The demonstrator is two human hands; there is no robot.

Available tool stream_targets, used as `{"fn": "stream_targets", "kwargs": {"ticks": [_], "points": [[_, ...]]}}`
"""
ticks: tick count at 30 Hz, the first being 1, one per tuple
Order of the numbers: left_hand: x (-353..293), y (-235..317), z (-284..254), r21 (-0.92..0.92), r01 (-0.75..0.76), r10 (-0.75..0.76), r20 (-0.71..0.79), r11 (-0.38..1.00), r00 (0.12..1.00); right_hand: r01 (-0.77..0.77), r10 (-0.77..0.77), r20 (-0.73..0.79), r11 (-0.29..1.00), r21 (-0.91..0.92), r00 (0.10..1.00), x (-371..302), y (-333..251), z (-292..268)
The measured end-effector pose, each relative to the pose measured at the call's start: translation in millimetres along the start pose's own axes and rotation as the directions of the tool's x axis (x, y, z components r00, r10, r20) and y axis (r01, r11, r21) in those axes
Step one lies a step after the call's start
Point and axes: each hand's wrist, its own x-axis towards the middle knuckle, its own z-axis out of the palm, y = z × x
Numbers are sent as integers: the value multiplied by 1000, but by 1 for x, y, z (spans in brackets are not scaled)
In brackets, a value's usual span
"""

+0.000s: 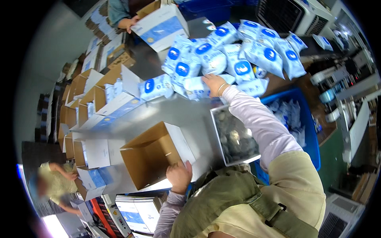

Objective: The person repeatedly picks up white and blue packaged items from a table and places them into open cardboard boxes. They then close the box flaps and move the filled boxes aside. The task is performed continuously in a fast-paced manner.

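Observation:
An open cardboard box [180,143], brown inside and white outside, stands on the metal table in front of me. My left hand [179,176] is closed on its near edge, thumb up along the wall. Farther off, my right hand [215,85] has its fingers bent over a light-blue and white soft packet [195,90] at the near side of a heap; part of the fingers is hidden. Several similar plump packets [242,68], each with a dark-blue oval, lie piled around and beyond that hand.
Several open boxes [123,105], some with packets inside, line the left. A framed tray [217,137] of grey material sits beside my right arm. A blue bin [313,148] holds more packets at right. One co-worker's hand [129,23] touches a box [160,29]; another person works lower left.

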Motion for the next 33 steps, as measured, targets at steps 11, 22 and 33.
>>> {"fn": "stream_targets", "kwargs": {"ticks": [11,22,33], "points": [[6,-12,6,-273,113,-120,-10,955,993,347,-86,-572,864,364,816,24,-138,-117],[10,-2,20,-293,102,-78,93,951,993,-285,-194,556,697,658,808,65,-326,-13],[28,-36,27,-412,48,-24,64,910,998,110,-195,462,973,205,865,44,-436,47]]}}
